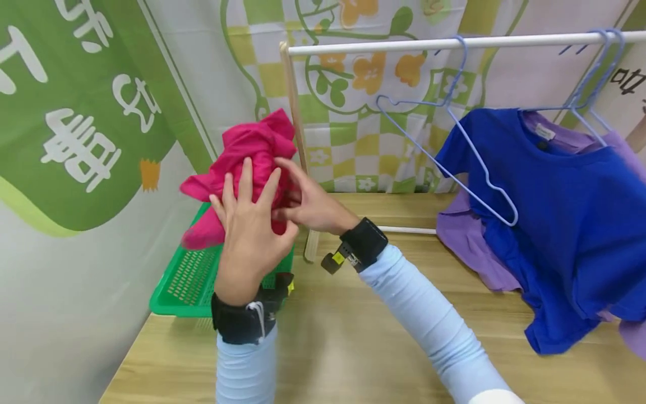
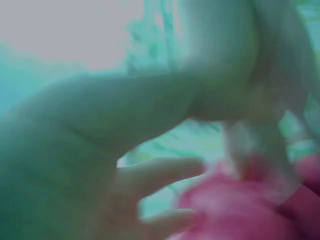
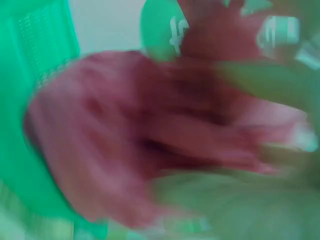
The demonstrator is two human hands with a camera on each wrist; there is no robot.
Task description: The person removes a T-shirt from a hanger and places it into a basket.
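Observation:
A bunched bright pink garment (image 1: 257,147) is held up above the green basket (image 1: 166,300) and covers part of it. My left hand (image 1: 249,233) lies against the near side of the bundle with its fingers spread and mostly straight. From the right, my right hand (image 1: 318,205) grips the cloth with bent fingers, its thumb on the near side. The right wrist view shows the loose folds of the garment (image 3: 95,135) beside the basket wall, blurred. In the left wrist view, fingers rest at the pink cloth (image 2: 225,205), also blurred.
A white rail (image 1: 363,47) on a wooden post (image 1: 294,106) stands behind the hands. A bare blue hanger (image 1: 466,147) hangs there, with a blue T-shirt (image 1: 565,202) and purple clothing (image 1: 471,241) farther right. Below is a wooden tabletop (image 1: 343,336); a printed curtain hangs behind.

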